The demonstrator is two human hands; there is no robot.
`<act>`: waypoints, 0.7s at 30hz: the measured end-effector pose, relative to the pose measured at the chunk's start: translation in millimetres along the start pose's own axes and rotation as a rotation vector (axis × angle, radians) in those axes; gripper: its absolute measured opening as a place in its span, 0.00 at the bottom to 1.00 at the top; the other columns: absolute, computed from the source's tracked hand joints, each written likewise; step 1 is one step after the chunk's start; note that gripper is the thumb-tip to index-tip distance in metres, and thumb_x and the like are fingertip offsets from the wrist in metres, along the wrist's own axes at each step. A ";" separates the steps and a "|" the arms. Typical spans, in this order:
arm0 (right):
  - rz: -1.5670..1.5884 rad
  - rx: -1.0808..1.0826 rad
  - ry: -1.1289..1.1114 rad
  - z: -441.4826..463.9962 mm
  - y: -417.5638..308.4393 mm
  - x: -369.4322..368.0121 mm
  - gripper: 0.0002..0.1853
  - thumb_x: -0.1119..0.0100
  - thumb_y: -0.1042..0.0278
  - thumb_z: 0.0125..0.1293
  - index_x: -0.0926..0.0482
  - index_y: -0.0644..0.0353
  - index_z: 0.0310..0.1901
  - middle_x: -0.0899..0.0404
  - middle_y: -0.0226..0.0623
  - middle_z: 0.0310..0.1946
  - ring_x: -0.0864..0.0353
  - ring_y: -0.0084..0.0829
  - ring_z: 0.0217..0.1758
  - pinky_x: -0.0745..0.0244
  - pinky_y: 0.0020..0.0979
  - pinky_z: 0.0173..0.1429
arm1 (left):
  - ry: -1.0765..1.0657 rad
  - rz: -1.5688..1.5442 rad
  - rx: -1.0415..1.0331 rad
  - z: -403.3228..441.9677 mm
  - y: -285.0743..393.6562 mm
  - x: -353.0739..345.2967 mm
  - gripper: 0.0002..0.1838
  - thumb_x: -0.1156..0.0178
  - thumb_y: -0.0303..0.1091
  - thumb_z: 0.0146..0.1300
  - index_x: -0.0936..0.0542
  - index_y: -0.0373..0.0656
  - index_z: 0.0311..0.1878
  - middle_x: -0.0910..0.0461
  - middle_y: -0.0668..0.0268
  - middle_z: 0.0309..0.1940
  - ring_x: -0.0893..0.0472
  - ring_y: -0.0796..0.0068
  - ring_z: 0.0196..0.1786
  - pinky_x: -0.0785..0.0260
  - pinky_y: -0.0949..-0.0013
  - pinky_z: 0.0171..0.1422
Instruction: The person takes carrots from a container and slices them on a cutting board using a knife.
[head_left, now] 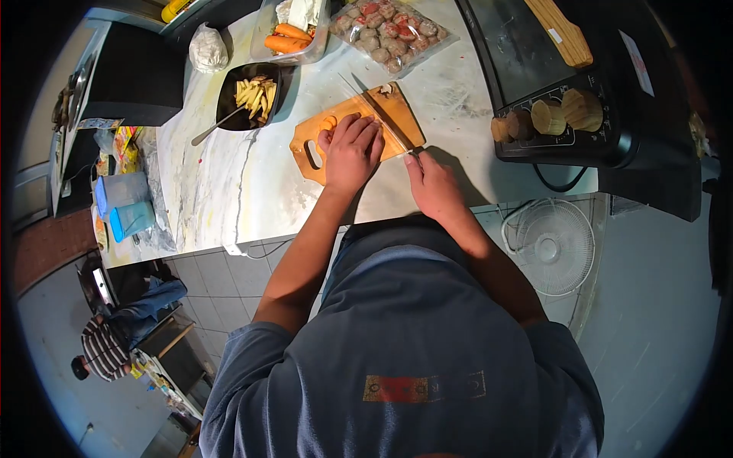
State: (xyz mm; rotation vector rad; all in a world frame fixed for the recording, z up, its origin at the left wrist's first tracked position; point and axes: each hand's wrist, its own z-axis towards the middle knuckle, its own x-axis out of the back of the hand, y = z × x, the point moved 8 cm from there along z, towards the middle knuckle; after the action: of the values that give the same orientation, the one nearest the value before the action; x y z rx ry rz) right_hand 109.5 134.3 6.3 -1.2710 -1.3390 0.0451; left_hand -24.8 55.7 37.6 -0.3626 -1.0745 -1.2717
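Observation:
On the marble counter [263,198] lies a wooden cutting board [305,172] with a handle slot. My left hand [353,151] rests on it, fingers bent and pressed together over something mostly hidden; orange carrot pieces [328,123] show by its fingertips. My right hand [435,183] is wrapped round the handle of a knife [388,120], whose blade reaches diagonally across the board, right of my left fingers. A small scrap [385,88] lies at the board's far corner.
A black bowl [227,98] holds cut yellow pieces and a spoon. Behind are a tub with carrots [288,40], a bag of meatballs [388,34] and a white bag [208,49]. An oven [550,99] stands right, a fan [548,248] below. Another person [105,349] is at lower left.

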 end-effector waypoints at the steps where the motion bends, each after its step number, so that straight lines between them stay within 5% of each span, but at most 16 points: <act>1: -0.004 0.008 -0.005 0.7 0.6 -0.1 0.22 0.59 0.49 0.75 0.26 0.63 0.42 0.19 0.56 0.36 0.22 0.62 0.42 0.29 0.56 0.50 | -0.001 0.000 0.000 0.3 -0.1 0.1 0.09 0.34 0.35 0.58 0.15 0.48 0.43 0.17 0.73 0.45 0.22 0.71 0.55 0.44 0.56 0.55; 21: -0.026 -0.009 -0.083 13.9 0.0 9.0 0.23 0.59 0.46 0.75 0.25 0.62 0.40 0.19 0.56 0.36 0.23 0.62 0.43 0.29 0.55 0.50 | -0.009 0.016 0.022 2.6 1.7 1.8 0.09 0.34 0.34 0.58 0.15 0.48 0.42 0.16 0.74 0.44 0.21 0.72 0.54 0.44 0.58 0.55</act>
State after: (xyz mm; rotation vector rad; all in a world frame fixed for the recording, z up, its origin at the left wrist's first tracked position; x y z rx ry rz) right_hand 102.5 149.0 8.6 -1.2703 -1.4277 0.0746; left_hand -24.6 57.1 40.8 -0.3596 -1.0901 -1.2438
